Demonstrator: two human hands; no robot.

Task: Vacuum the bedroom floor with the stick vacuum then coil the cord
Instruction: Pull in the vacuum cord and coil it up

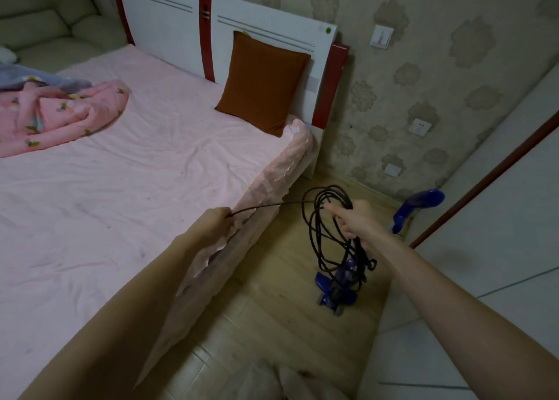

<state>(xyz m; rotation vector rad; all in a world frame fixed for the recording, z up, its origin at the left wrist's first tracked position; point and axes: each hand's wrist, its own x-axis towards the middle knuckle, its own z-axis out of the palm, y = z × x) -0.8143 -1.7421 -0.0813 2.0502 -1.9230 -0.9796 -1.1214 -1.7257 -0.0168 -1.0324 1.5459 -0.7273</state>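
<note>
My right hand (355,219) grips a bundle of several black cord loops (317,233) that hang down over the floor. A taut strand of the same cord runs left from the bundle to my left hand (216,218), which pinches it above the bed's edge. Behind the loops a blue stick vacuum stands on the wooden floor, with its head (334,292) low and its handle (420,207) by the wardrobe.
A bed with a pink sheet (121,187) fills the left side, carrying a brown pillow (263,83) and a crumpled pink quilt (57,112). White wardrobe doors (484,248) close the right. A wall socket (419,127) sits on the patterned wall. The floor strip between is narrow.
</note>
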